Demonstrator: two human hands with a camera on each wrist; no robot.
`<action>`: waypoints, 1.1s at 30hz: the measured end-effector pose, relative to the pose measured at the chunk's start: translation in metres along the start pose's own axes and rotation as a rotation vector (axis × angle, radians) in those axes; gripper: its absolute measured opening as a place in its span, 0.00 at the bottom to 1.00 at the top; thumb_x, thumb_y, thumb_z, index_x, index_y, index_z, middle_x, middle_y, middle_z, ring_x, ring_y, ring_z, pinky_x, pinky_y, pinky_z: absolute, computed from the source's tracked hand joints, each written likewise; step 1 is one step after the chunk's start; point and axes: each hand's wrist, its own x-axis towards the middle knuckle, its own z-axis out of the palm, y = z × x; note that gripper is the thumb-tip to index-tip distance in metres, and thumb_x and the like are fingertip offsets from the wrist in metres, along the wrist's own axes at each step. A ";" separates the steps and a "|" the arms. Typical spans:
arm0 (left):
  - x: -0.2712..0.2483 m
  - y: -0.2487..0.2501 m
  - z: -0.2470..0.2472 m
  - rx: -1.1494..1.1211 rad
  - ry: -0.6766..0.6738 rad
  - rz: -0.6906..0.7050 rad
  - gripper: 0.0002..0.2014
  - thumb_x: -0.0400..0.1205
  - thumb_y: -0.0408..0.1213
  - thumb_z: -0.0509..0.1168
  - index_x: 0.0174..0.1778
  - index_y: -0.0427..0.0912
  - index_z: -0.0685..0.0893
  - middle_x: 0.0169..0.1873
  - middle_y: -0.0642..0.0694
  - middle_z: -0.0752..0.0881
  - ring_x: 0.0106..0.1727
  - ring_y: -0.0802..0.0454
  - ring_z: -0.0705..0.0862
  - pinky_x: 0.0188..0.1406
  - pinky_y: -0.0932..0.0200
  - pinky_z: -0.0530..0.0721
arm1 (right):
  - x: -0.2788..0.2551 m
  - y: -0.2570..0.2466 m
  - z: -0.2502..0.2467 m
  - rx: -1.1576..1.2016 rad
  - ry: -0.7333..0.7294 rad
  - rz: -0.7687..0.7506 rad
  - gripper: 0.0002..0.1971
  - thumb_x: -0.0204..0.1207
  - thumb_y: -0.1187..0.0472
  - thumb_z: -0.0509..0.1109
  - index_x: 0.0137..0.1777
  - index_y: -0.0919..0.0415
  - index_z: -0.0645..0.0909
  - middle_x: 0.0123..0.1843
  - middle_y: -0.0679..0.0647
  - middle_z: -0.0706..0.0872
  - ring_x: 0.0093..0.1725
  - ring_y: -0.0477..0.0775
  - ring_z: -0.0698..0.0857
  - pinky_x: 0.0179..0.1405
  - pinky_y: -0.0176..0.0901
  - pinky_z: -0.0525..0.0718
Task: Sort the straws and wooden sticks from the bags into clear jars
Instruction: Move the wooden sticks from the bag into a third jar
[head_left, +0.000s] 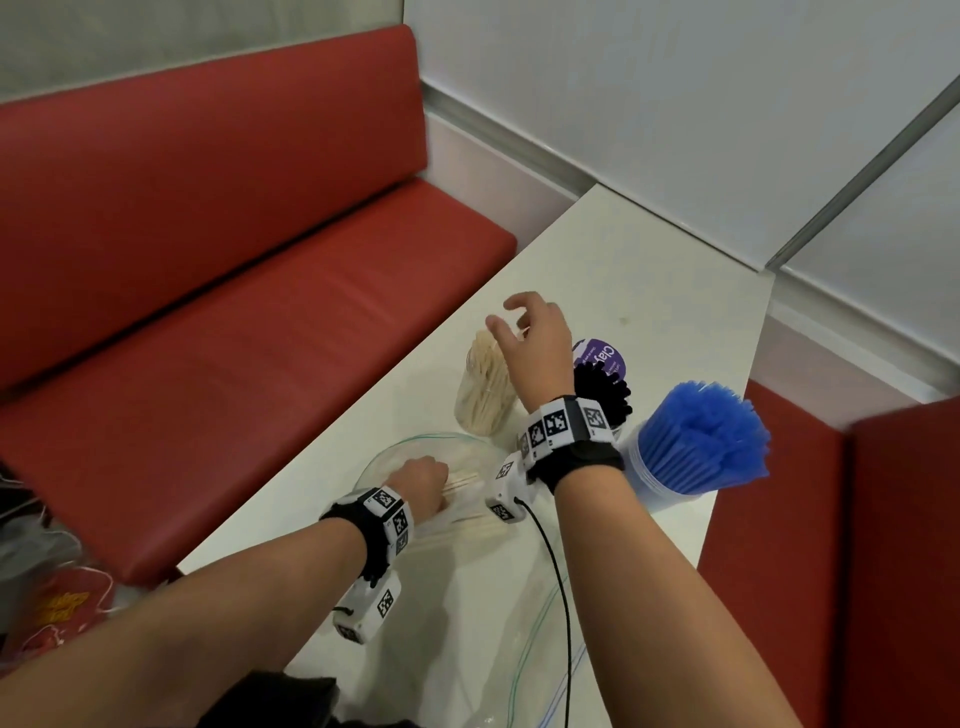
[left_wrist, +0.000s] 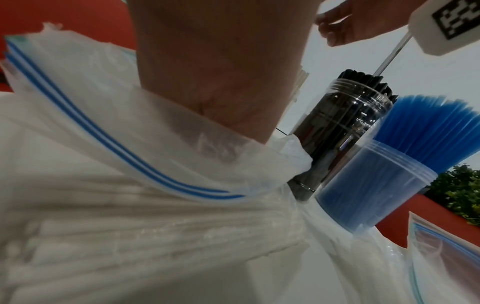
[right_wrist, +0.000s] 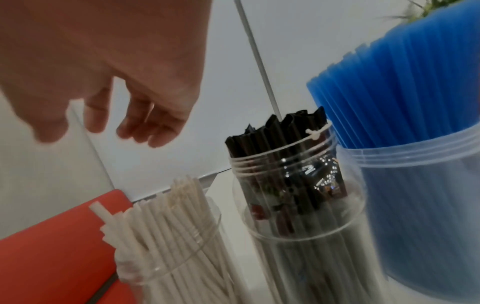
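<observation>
My left hand reaches into a clear zip bag lying on the white table, fingers curled round a few wooden sticks; the left wrist view shows only my palm in the bag's mouth, fingers hidden. My right hand hovers with spread fingers and nothing in it over the clear jar of wooden sticks; in the right wrist view that hand hangs above the same jar. Beside it stand a jar of black straws and a jar of blue straws.
A purple lid lies behind the black straws. Another zip bag lies at the table's near edge. A red bench runs along the left, a red seat back stands on the right, and white wall panels close the far side.
</observation>
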 end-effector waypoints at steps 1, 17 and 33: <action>0.000 0.000 -0.001 0.010 -0.003 0.000 0.15 0.82 0.41 0.64 0.62 0.38 0.81 0.60 0.39 0.81 0.60 0.40 0.81 0.60 0.48 0.82 | -0.002 0.000 0.004 -0.057 0.023 -0.066 0.16 0.83 0.53 0.69 0.69 0.56 0.80 0.61 0.57 0.82 0.63 0.58 0.79 0.63 0.52 0.78; -0.011 0.003 -0.022 -0.040 0.012 -0.039 0.10 0.81 0.26 0.58 0.34 0.40 0.74 0.48 0.37 0.85 0.53 0.39 0.86 0.41 0.57 0.75 | -0.064 0.019 0.034 0.026 0.025 -0.226 0.17 0.82 0.65 0.62 0.68 0.58 0.84 0.61 0.54 0.84 0.62 0.52 0.80 0.65 0.46 0.78; -0.050 0.005 -0.037 -0.462 0.158 0.026 0.18 0.84 0.53 0.62 0.29 0.51 0.78 0.26 0.56 0.81 0.33 0.55 0.81 0.30 0.62 0.70 | -0.143 0.061 0.030 0.560 -0.182 0.419 0.15 0.83 0.47 0.71 0.64 0.54 0.82 0.54 0.55 0.89 0.48 0.48 0.88 0.50 0.46 0.88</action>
